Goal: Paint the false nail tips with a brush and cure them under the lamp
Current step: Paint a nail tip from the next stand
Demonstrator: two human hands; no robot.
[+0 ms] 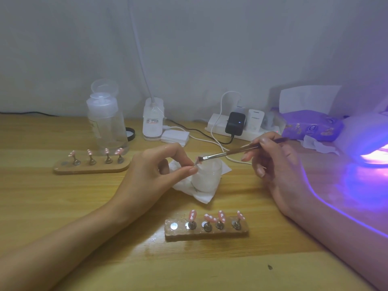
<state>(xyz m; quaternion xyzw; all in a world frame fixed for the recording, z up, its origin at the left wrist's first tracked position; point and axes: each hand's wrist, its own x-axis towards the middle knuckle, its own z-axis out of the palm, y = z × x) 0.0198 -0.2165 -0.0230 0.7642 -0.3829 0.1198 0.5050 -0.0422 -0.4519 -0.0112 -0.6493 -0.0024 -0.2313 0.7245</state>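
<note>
Near nail stand (206, 229); white charger (255, 120) reads "PISEN".

Left hand (159, 166) raised, thumb and forefinger pinching nail tip (197, 161); right hand (273, 162) grips brush (226, 153) pen-style; forearms angled inward.
</note>
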